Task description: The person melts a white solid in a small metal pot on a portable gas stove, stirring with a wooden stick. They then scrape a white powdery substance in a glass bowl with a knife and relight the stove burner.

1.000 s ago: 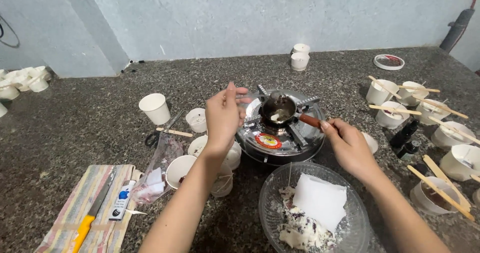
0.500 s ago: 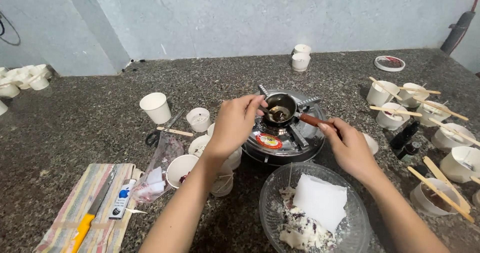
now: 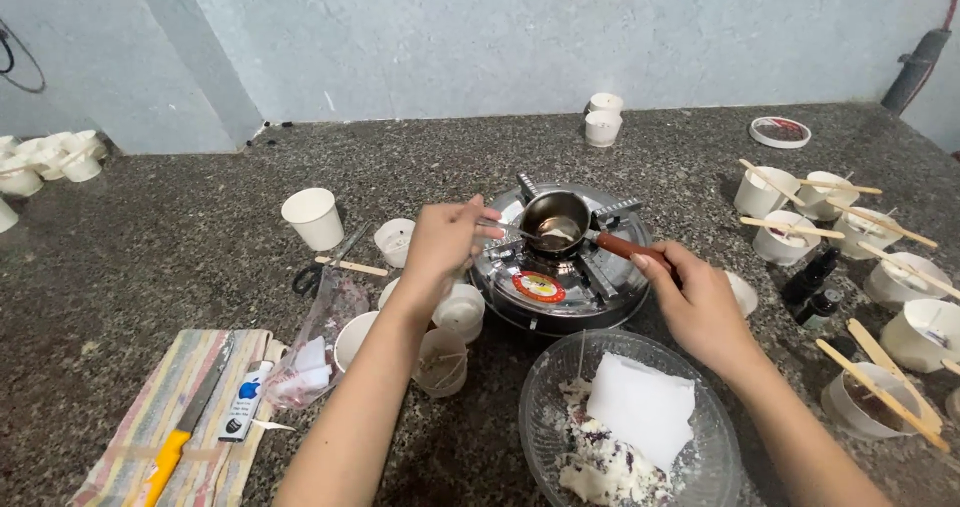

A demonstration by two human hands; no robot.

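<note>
Hands at stove — left hand (image 3: 445, 242) stirs small pot (image 3: 556, 221); right hand (image 3: 700, 302) grips handle (image 3: 628, 249).

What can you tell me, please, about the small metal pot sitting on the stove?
The small metal pot is round, shiny and steel-looking, with a reddish-brown handle pointing toward the right hand, which grips its end. It stands upright on the prongs of the round gas stove. A little pale liquid lies inside. The left hand holds a thin spoon-like tool dipped into it.
</note>
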